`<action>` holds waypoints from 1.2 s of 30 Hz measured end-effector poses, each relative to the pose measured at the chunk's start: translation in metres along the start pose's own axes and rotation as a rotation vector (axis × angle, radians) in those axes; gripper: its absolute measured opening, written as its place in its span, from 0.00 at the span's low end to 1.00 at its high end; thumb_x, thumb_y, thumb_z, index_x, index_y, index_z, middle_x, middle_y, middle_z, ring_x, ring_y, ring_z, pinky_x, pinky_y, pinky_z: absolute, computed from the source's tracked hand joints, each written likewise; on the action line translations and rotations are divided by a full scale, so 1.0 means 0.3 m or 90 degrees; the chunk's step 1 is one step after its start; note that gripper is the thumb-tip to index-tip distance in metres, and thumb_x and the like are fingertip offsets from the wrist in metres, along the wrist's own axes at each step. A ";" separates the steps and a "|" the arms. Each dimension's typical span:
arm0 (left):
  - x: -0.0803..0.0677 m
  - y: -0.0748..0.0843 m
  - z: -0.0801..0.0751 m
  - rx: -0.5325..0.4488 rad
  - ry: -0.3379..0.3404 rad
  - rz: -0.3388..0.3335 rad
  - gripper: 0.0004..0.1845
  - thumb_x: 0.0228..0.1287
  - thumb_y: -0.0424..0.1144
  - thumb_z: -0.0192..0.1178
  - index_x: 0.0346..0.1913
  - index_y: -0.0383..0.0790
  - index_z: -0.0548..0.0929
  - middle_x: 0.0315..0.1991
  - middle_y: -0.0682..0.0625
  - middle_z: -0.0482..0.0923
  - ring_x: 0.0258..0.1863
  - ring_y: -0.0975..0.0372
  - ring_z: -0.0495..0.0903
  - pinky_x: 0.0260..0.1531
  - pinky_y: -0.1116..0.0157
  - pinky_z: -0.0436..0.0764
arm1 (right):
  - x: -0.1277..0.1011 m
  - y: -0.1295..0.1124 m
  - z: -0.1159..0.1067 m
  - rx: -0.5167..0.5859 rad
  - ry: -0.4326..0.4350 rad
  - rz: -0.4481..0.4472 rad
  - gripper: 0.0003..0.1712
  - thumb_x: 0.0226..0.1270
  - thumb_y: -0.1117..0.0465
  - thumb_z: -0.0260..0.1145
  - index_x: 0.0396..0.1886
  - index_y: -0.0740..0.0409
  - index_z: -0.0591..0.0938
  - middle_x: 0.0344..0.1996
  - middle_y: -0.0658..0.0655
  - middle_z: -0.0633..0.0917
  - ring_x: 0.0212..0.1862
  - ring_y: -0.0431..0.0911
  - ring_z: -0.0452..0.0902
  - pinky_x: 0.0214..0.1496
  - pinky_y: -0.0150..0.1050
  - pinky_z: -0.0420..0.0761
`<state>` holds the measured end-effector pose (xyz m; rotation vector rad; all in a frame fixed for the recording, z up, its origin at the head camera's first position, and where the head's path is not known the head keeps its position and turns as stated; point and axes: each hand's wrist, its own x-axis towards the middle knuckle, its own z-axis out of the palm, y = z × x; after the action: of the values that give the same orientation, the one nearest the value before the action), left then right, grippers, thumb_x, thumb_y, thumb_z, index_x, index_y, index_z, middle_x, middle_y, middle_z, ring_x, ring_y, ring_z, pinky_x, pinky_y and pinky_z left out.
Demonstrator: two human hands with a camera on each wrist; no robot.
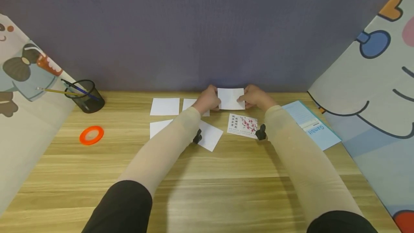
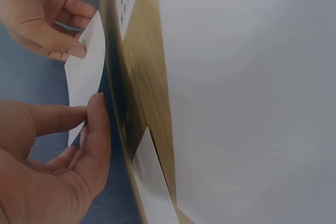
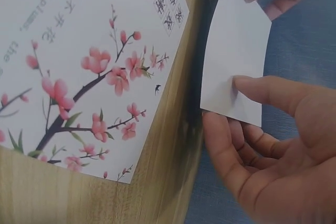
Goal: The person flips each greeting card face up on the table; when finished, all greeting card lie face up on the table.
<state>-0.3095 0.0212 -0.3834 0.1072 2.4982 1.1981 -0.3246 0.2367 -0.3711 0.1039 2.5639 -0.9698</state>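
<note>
Blank white square paper (image 1: 231, 98) pinched at both edges by left hand (image 1: 208, 99) and right hand (image 1: 255, 97) fingers, plum-blossom card (image 1: 243, 125) with Chinese writing — flat on wooden counter (image 1: 226, 168), blue booklet (image 1: 310, 123) reading "Gambit"

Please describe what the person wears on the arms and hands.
Both forearms are covered by snug beige sleeves, left sleeve and right sleeve, with black fabric above them. The left hand and right hand are bare. A small black device sits at each wrist.

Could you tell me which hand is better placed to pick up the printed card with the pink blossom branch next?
Probably the right hand. Both hands pinch the blank white paper square, but the blossom-printed white card lies just under the right forearm, while the left hand sits over the plain white sheets.
</note>
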 end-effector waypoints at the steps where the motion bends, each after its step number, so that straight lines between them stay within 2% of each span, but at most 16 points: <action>1: -0.001 -0.002 0.000 -0.005 0.002 0.000 0.37 0.73 0.29 0.57 0.82 0.37 0.57 0.69 0.35 0.77 0.42 0.57 0.91 0.55 0.62 0.88 | 0.000 -0.001 0.000 0.003 0.001 0.000 0.19 0.76 0.60 0.68 0.50 0.65 0.67 0.45 0.64 0.77 0.34 0.46 0.83 0.50 0.43 0.92; 7: -0.010 -0.013 0.003 -0.009 0.020 0.023 0.36 0.75 0.30 0.56 0.81 0.40 0.57 0.63 0.37 0.80 0.42 0.57 0.90 0.58 0.57 0.88 | 0.004 -0.002 0.003 0.029 0.005 0.003 0.18 0.75 0.62 0.68 0.45 0.63 0.67 0.44 0.64 0.77 0.33 0.46 0.84 0.49 0.42 0.93; 11: -0.010 -0.020 0.008 -0.001 0.040 0.063 0.35 0.75 0.30 0.57 0.81 0.41 0.58 0.53 0.42 0.82 0.40 0.56 0.88 0.52 0.59 0.88 | 0.007 0.001 0.003 0.058 0.009 0.005 0.17 0.75 0.63 0.69 0.41 0.61 0.66 0.43 0.63 0.77 0.33 0.46 0.85 0.50 0.43 0.93; 17: -0.010 -0.027 0.010 0.019 0.057 0.124 0.31 0.78 0.32 0.57 0.78 0.44 0.61 0.46 0.46 0.82 0.35 0.57 0.86 0.40 0.62 0.87 | 0.003 0.012 -0.003 0.078 0.005 0.005 0.18 0.76 0.61 0.68 0.39 0.59 0.66 0.47 0.62 0.75 0.43 0.51 0.86 0.55 0.45 0.93; 21: -0.012 -0.030 0.008 0.027 0.053 0.146 0.28 0.79 0.33 0.57 0.76 0.48 0.62 0.46 0.47 0.80 0.35 0.57 0.85 0.36 0.64 0.85 | 0.005 0.020 -0.005 0.095 0.007 -0.006 0.16 0.76 0.61 0.68 0.41 0.61 0.67 0.47 0.63 0.75 0.44 0.52 0.86 0.57 0.46 0.92; 25: -0.013 -0.032 0.005 0.025 0.050 0.158 0.27 0.80 0.33 0.57 0.74 0.50 0.63 0.49 0.46 0.81 0.36 0.57 0.86 0.37 0.63 0.85 | 0.008 0.028 -0.006 0.123 0.014 -0.016 0.16 0.77 0.62 0.67 0.47 0.64 0.68 0.48 0.64 0.77 0.45 0.52 0.86 0.57 0.46 0.92; 28: -0.012 -0.032 0.005 0.032 0.051 0.166 0.26 0.80 0.34 0.59 0.73 0.51 0.63 0.51 0.46 0.81 0.38 0.56 0.87 0.39 0.63 0.87 | 0.010 0.033 -0.006 0.135 0.017 -0.022 0.18 0.77 0.63 0.67 0.52 0.67 0.68 0.51 0.66 0.78 0.49 0.55 0.86 0.57 0.45 0.92; 32: -0.007 -0.040 0.006 0.065 0.057 0.197 0.26 0.80 0.34 0.59 0.72 0.51 0.63 0.52 0.45 0.82 0.38 0.56 0.88 0.38 0.64 0.87 | 0.004 0.035 -0.006 0.138 0.019 -0.029 0.21 0.78 0.63 0.65 0.59 0.70 0.68 0.55 0.70 0.79 0.55 0.60 0.85 0.58 0.45 0.92; 36: -0.006 -0.043 0.003 0.092 0.057 0.221 0.26 0.81 0.35 0.58 0.73 0.51 0.63 0.55 0.45 0.82 0.39 0.56 0.88 0.37 0.64 0.87 | 0.007 0.039 -0.006 0.151 0.021 -0.030 0.18 0.79 0.64 0.62 0.58 0.70 0.69 0.53 0.70 0.79 0.50 0.57 0.85 0.57 0.44 0.92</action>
<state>-0.3064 0.0134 -0.3934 0.5573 2.7215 1.1670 -0.3247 0.2465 -0.3779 0.1269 2.4804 -1.2975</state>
